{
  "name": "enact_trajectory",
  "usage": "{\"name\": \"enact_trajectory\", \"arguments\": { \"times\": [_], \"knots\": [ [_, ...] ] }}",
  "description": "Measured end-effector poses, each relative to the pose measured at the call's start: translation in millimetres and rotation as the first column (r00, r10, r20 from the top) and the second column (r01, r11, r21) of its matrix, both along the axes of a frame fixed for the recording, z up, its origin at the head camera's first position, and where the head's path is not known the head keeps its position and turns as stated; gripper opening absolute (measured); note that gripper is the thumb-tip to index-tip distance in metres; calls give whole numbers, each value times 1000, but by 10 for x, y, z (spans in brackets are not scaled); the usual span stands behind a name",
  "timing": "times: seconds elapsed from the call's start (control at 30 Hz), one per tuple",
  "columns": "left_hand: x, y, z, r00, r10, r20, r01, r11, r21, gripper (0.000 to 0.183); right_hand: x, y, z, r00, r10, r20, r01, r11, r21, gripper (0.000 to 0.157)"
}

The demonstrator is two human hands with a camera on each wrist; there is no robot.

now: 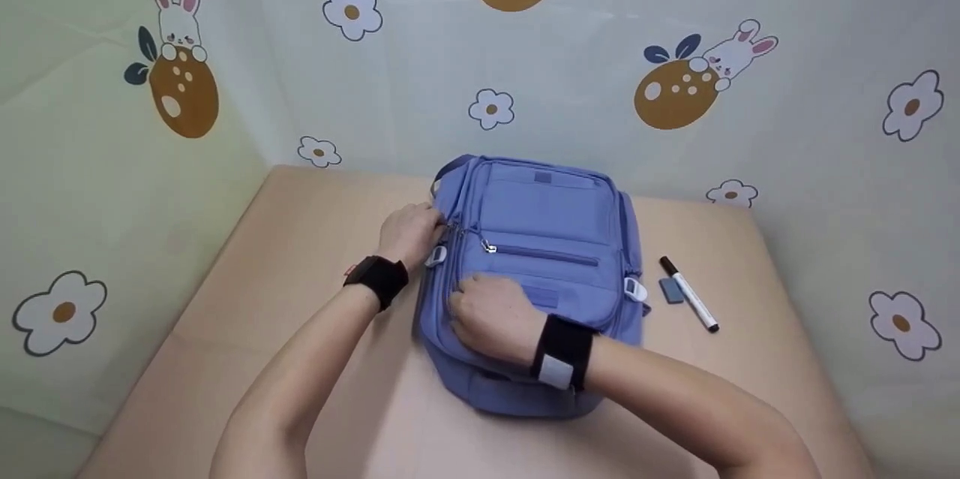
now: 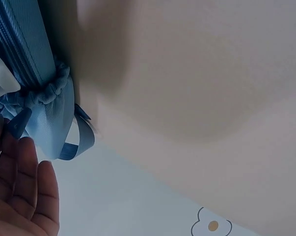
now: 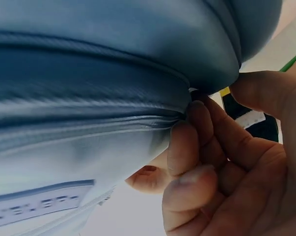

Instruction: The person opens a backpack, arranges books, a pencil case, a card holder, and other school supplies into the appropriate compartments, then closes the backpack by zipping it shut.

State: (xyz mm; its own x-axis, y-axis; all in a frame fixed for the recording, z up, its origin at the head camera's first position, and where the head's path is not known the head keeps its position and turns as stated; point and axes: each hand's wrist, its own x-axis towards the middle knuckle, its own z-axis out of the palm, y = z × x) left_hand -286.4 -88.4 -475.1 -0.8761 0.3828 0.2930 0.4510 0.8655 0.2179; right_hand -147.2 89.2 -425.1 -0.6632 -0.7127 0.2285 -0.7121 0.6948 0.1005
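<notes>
A blue-violet backpack (image 1: 551,212) lies front side up on the table, its top end pointing away from me. At its left side my left hand (image 1: 409,233) pinches a small blue zipper pull tab (image 2: 19,123) between thumb and fingers. Nearer to me, my right hand (image 1: 495,314) reaches across the front and grips the bag's left edge. In the right wrist view, curled fingers (image 3: 184,147) pinch the fabric beside the zipper seam (image 3: 113,120). A front pocket zipper with a metal pull (image 1: 488,246) lies between the hands.
Right of the backpack lie a white marker (image 1: 696,302) with a black cap and a small blue-grey block (image 1: 671,290). White plastic buckles (image 1: 635,289) sit on the bag's sides. A patterned curtain (image 1: 420,66) hangs behind and beside the table (image 1: 300,239).
</notes>
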Motion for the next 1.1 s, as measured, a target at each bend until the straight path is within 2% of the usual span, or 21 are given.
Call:
{"name": "enact_trajectory", "arguments": {
  "times": [0.1,0.23,0.33,0.4,0.47,0.57,0.63,0.7,0.83,0.93,1.1],
  "knots": [
    [28,1,-15,1000,1,6,-1,1000,18,8,1,88,9,998,29,47,-28,999,-28,20],
    [63,-13,-10,999,22,34,-23,999,44,15,-24,226,14,988,87,130,-77,994,-78,20],
    [95,-17,9,1000,17,20,-18,997,70,21,-34,382,38,984,111,141,-94,988,-123,15],
    [115,-14,26,1000,-16,-25,18,995,100,25,-43,511,68,986,109,123,-89,983,-159,11],
    [134,-9,45,994,-70,-83,81,988,130,28,-61,647,89,991,98,94,-78,978,-195,9],
    [151,6,63,973,-173,-152,195,970,145,32,-86,840,92,996,70,63,-52,968,-244,10],
    [155,22,67,959,-230,-168,252,960,122,33,-93,938,61,997,59,55,-42,961,-273,12],
    [152,49,65,951,-264,-161,279,957,81,32,-78,1004,8,997,51,65,-31,959,-281,17],
    [144,107,56,954,-260,-148,264,965,7,28,-4,1025,-79,992,43,122,-12,969,-248,28],
    [135,137,53,961,-236,-142,238,971,-7,22,36,1011,-97,989,39,145,-6,976,-217,33],
    [121,134,52,976,-192,-102,191,981,-15,11,26,1010,-123,990,42,138,-11,977,-211,32]
  ]
}}
